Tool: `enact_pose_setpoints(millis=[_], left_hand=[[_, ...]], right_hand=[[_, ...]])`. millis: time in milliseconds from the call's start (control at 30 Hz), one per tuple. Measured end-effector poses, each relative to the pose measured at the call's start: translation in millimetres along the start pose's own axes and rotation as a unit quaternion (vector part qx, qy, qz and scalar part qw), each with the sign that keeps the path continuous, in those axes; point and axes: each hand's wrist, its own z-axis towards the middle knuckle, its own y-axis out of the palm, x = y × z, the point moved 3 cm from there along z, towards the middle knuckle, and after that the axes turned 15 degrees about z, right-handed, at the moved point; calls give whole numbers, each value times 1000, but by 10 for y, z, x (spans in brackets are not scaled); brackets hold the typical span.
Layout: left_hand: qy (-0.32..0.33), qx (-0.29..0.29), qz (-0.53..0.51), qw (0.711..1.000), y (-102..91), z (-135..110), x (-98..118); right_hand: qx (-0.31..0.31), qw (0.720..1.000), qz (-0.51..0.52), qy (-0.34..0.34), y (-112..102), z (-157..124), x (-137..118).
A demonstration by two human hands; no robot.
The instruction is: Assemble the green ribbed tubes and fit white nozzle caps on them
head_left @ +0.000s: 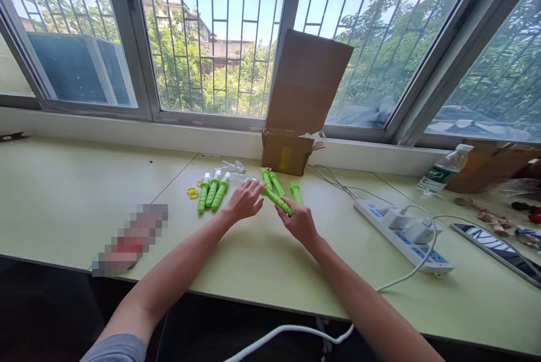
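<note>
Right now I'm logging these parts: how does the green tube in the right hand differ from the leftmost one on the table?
The held tube is in the right hand; the leftmost tube lies on the table. The held tube's far end slants left; the leftmost tube's leans slightly right. The leftmost tube shows a white tip; the held tube's far tip is unclear. Both are green with ringed bodies.

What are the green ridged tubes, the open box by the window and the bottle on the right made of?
Green tubes: likely plastic, semi-gloss, from their even bright colour and regular ridges. Box: apparently matt cardboard, being plain brown with a stiff raised flap. Bottle: probably glossy plastic; it looks see-through.
</note>
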Motion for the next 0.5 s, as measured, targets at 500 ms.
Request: enact_pose_setpoints(millis=[500], left_hand=[[72, -53, 51, 995, 112, -17, 128]], right_hand=[[-92, 996, -6, 17, 142, -40, -152]])
